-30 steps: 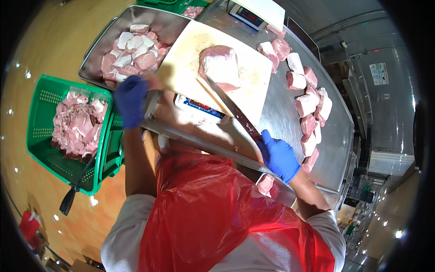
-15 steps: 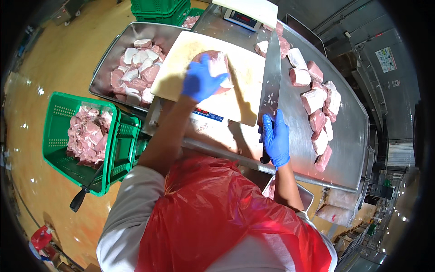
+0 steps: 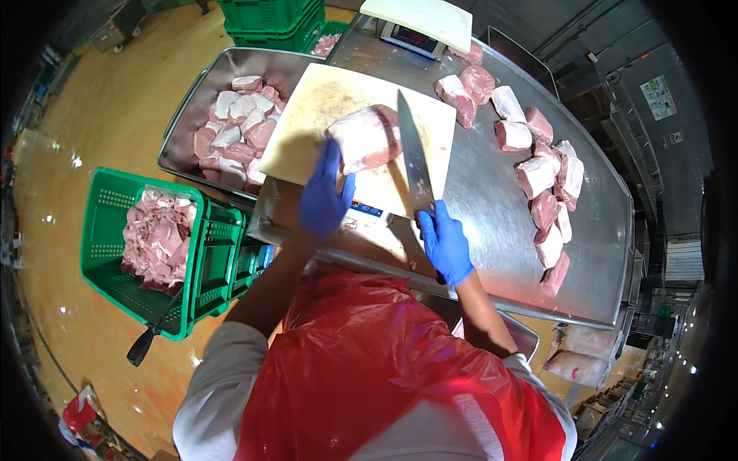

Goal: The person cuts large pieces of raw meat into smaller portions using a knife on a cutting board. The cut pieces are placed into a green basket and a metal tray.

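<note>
A large piece of raw meat [image 3: 367, 140], pale on top and pink along its edge, rests on the white cutting board [image 3: 301, 115]. Beside its near left end is my left hand [image 3: 326, 198] in a blue glove, fingers stretched and thumb apart, fingertips at the meat. My right hand [image 3: 449, 247], also gloved in blue, is closed round the handle of a long, wide knife [image 3: 415, 154]. The blade points away from me over the right part of the board, close to the meat's right end. Part of a scale display [image 3: 367, 209] shows below the board's near edge.
Left of the board stands a metal tub [image 3: 178, 146] of meat chunks. Nearer is a green crate [image 3: 104, 246] of trimmings, a black-handled tool [image 3: 140, 347] at its corner. Several meat blocks [image 3: 550, 211] lie on the steel table [image 3: 492, 253]; another scale [image 3: 411, 38] stands at the back.
My left hand has drawn back toward me, from on top of the meat to its near left side. The meat now lies turned crosswise. The knife has swung left over the board.
</note>
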